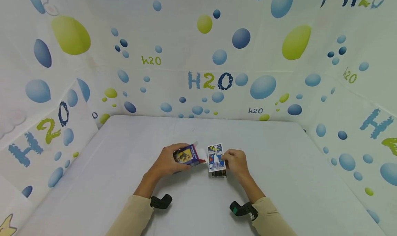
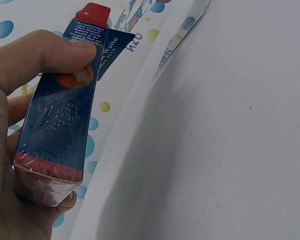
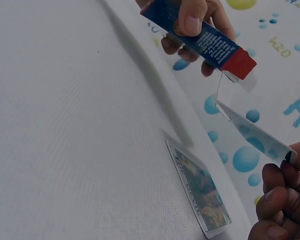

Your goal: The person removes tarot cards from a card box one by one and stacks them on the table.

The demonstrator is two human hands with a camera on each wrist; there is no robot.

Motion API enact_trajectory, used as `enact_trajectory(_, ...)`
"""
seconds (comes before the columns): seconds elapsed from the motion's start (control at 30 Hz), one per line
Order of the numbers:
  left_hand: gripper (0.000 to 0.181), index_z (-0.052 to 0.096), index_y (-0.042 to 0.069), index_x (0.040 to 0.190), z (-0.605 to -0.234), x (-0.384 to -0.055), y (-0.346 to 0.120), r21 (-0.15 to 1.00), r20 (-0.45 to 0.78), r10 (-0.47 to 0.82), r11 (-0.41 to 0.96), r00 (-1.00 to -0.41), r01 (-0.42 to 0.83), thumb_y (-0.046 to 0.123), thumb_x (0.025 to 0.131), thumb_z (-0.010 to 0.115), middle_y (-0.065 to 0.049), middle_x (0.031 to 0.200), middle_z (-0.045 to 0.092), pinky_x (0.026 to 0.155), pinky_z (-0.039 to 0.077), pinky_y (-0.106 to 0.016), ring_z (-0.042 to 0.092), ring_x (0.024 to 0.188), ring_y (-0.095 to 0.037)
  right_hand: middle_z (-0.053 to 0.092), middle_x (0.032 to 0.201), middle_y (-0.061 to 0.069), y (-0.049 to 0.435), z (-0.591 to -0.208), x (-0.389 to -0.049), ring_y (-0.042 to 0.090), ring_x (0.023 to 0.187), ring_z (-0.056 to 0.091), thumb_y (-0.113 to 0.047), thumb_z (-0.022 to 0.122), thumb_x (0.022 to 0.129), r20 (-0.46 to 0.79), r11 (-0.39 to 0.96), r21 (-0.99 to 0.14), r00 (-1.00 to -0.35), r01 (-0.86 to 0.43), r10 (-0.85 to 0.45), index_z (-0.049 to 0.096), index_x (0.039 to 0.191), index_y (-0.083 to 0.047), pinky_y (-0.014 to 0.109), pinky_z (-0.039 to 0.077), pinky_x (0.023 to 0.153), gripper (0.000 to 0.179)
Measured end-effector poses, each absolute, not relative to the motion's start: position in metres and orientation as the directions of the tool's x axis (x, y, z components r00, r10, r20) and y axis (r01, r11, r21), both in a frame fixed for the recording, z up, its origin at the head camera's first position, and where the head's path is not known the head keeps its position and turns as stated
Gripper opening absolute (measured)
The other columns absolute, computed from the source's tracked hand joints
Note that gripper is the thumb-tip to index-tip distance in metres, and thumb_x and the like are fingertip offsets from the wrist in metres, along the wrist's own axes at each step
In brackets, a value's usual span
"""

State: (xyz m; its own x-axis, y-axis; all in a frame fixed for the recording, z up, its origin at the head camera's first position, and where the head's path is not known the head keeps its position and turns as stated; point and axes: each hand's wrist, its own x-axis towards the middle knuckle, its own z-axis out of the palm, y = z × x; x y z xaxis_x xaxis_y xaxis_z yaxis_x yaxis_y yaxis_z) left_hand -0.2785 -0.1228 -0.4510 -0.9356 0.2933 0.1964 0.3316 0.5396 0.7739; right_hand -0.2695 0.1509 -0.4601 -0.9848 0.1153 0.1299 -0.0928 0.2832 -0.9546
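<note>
My left hand [image 1: 165, 161] grips a blue and red tarot card box [image 2: 60, 130], thumb across its narrow side and fingers behind. The box is tilted above the white table, its flap end turned toward the right hand, with red tabs folded out. In my right hand [image 1: 238, 161], thumb and fingers pinch a picture card [image 1: 215, 155] by its edge, just beside the box's end. A darker picture card [image 3: 200, 192] lies on the table below, partly covered by the held card in the head view.
A white cloth [image 1: 124, 201] covers the tabletop. Behind and at both sides stand white sheets [image 1: 173, 32] printed with blue and green drops. Black wrist cameras [image 1: 161, 201] are worn on both forearms, over beige sleeves [image 1: 133, 215].
</note>
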Motion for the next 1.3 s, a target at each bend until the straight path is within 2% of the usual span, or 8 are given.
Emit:
enact_trajectory(0.33, 0.077, 0.062, 0.019, 0.139, -0.4516, -0.2812, -0.1270, 0.783, 0.195, 0.291, 0.529, -0.937, 0.327, 0.028, 0.068, 0.093, -0.006, 0.134, 0.063, 0.091, 0.047, -0.043, 0.056, 0.107, -0.023, 0.063, 0.063, 0.005, 0.1562, -0.4614, -0.2738, 0.014, 0.054, 0.052, -0.004, 0.064, 0.084, 0.066, 0.324, -0.946, -0.988, -0.018, 0.138, 0.070, 0.073, 0.003, 0.027, 0.044, 0.051, 0.014)
enact_trajectory(0.63, 0.078, 0.062, 0.020, 0.139, -0.4535, -0.2833, -0.1297, 0.795, 0.188, 0.285, 0.518, -0.940, 0.316, 0.028, 0.069, 0.093, -0.006, 0.135, 0.063, 0.091, 0.047, -0.043, 0.056, 0.109, -0.024, 0.058, 0.056, 0.001, 0.1577, -0.4601, -0.2748, 0.013, 0.049, 0.048, -0.007, 0.064, 0.083, 0.025, 0.453, -0.891, -0.992, 0.034, 0.123, 0.072, 0.069, 0.000, 0.028, 0.041, 0.049, 0.017)
enact_trajectory(0.83, 0.077, 0.062, 0.019, 0.138, -0.4553, -0.2839, -0.1307, 0.802, 0.196, 0.292, 0.503, -0.936, 0.324, 0.027, 0.068, 0.093, -0.006, 0.134, 0.063, 0.090, 0.046, -0.042, 0.056, 0.108, -0.024, 0.056, 0.052, 0.000, 0.1583, -0.4607, -0.2735, 0.013, 0.046, 0.047, -0.006, 0.065, 0.082, 0.011, 0.489, -0.871, -0.994, 0.044, 0.109, 0.071, 0.068, -0.001, 0.027, 0.039, 0.048, 0.016)
enact_trajectory(1.13, 0.077, 0.062, 0.018, 0.139, -0.4553, -0.2838, -0.1310, 0.814, 0.197, 0.295, 0.482, -0.935, 0.324, 0.027, 0.069, 0.093, -0.007, 0.132, 0.063, 0.088, 0.047, -0.040, 0.056, 0.107, -0.024, 0.066, 0.064, 0.002, 0.1592, -0.4610, -0.2736, 0.015, 0.057, 0.053, -0.009, 0.068, 0.082, -0.027, 0.543, -0.837, -0.995, 0.073, 0.092, 0.074, 0.071, -0.002, 0.027, 0.040, 0.050, 0.014)
enact_trajectory(1.3, 0.077, 0.062, 0.017, 0.138, -0.4541, -0.2823, -0.1303, 0.816, 0.196, 0.294, 0.480, -0.936, 0.322, 0.026, 0.068, 0.092, -0.007, 0.131, 0.064, 0.087, 0.047, -0.039, 0.056, 0.106, -0.024, 0.067, 0.067, 0.002, 0.1602, -0.4621, -0.2714, 0.017, 0.062, 0.051, -0.012, 0.070, 0.081, -0.022, 0.601, -0.796, -0.996, 0.071, 0.089, 0.072, 0.067, -0.003, 0.029, 0.036, 0.052, 0.016)
